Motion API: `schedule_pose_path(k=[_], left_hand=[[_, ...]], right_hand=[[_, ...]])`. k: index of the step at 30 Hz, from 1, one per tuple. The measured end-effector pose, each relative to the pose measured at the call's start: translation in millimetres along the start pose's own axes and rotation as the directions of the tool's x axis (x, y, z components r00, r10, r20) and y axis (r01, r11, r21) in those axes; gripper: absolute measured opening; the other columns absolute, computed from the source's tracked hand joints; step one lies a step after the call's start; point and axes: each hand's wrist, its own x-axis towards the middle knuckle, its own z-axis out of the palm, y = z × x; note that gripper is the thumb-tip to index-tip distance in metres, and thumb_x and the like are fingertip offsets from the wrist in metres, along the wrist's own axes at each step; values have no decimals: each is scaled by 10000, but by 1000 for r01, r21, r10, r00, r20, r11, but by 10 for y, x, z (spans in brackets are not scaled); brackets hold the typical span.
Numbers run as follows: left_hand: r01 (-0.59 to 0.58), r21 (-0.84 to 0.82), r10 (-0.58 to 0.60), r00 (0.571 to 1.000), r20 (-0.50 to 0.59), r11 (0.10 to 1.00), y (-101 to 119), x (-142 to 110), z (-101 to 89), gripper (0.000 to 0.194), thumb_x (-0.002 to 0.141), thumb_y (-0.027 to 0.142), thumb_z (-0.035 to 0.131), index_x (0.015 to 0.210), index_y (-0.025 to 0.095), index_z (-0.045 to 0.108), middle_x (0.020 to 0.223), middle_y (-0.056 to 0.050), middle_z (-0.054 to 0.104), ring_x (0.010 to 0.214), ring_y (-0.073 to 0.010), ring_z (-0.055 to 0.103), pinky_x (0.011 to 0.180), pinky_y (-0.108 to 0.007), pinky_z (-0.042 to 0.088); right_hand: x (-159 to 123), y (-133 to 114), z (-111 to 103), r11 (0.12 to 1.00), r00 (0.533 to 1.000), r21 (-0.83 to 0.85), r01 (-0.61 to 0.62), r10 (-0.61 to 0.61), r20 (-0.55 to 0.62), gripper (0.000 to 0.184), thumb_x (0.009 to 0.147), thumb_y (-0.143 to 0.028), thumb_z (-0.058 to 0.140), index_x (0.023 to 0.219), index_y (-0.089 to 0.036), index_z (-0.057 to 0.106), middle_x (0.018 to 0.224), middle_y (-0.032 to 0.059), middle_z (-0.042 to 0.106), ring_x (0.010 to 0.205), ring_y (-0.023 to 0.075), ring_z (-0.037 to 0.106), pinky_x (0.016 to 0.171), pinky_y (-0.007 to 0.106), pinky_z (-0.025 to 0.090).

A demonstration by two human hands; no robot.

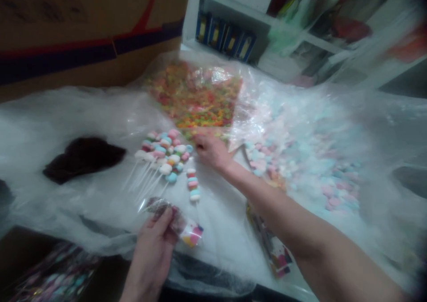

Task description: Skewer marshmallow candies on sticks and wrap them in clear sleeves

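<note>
My left hand (153, 239) pinches a small clear plastic bag (191, 234) with a colourful print at one end. Stretched forward, my right hand (211, 151) is at the near edge of a bag of small red, orange and green candies (203, 99). Its fingers are curled; whatever they hold is too blurred to make out. Between the hands lies a heap of marshmallow skewers (167, 151) on white sticks. One single marshmallow skewer (192, 185) rests apart, to the right of the heap.
Pastel marshmallows (336, 186) spread under plastic sheeting on the right. Printed bags (280, 257) lie below my right forearm. A dark cloth (85, 157) is on the left. An open box (56, 275) of wrapped sweets stands lower left. A large carton (83, 35) and shelves with binders (223, 35) are behind.
</note>
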Motion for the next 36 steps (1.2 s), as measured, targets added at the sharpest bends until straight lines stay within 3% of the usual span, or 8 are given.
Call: schedule_pose_path(k=[8,16,21,25,29,31,34,36], left_hand=[[-39,24,39,999,5,999,-13,7,-2,68,738,60,676,732,128,675,708,-25,650,590,-95,584,564,-186,544],[-70,22,70,997,35,997,-28,17,-3,88,694,84,733,735,131,670,721,-18,655,610,-98,593,576,-190,549],[-92,27,91,995,50,995,-33,17,2,70,716,84,717,756,128,681,754,-28,669,635,-104,608,593,-196,553],[-77,28,76,996,53,997,-27,-8,26,63,735,75,700,724,128,668,711,-24,649,591,-97,586,566,-192,541],[-95,0,95,993,76,995,-29,-8,37,84,736,55,687,708,128,655,660,-8,618,532,-80,537,502,-171,506],[-97,4,97,992,78,995,-35,-13,32,83,743,55,678,705,126,658,654,-9,619,526,-76,534,501,-168,505],[-71,73,66,996,61,995,-59,-62,23,74,749,60,676,704,118,677,670,-31,652,571,-97,591,567,-194,551],[-55,128,46,996,70,990,-89,-118,15,48,757,72,679,728,104,700,725,-67,693,655,-131,652,649,-224,580]], right_hand=[[7,-137,70,997,996,35,-64,62,69,351,880,-271,444,1160,-262,656,1051,35,719,936,217,617,740,273,413],[184,-158,142,991,982,-12,-137,137,130,282,794,-282,517,1010,-240,694,1037,48,716,925,225,618,726,281,437],[138,-131,60,973,978,121,-197,187,89,266,747,-195,506,927,-212,701,966,39,722,869,196,615,689,254,436],[-178,-56,-96,891,948,326,-316,309,75,151,683,-149,523,696,-174,671,665,16,665,644,152,583,571,230,412],[-685,59,-213,749,864,443,-493,363,348,80,657,-149,562,612,-173,625,437,-39,506,420,110,458,472,227,359],[-901,46,-236,799,867,357,-483,382,320,112,687,-140,565,710,-179,667,543,-20,597,522,130,542,539,233,396],[-1138,-138,-209,902,917,162,-399,389,91,208,823,-205,515,936,-212,690,850,34,718,812,178,638,697,261,426],[-1248,-338,-133,939,940,64,-338,333,82,247,905,-291,447,959,-219,678,913,60,728,864,203,651,712,282,421]])
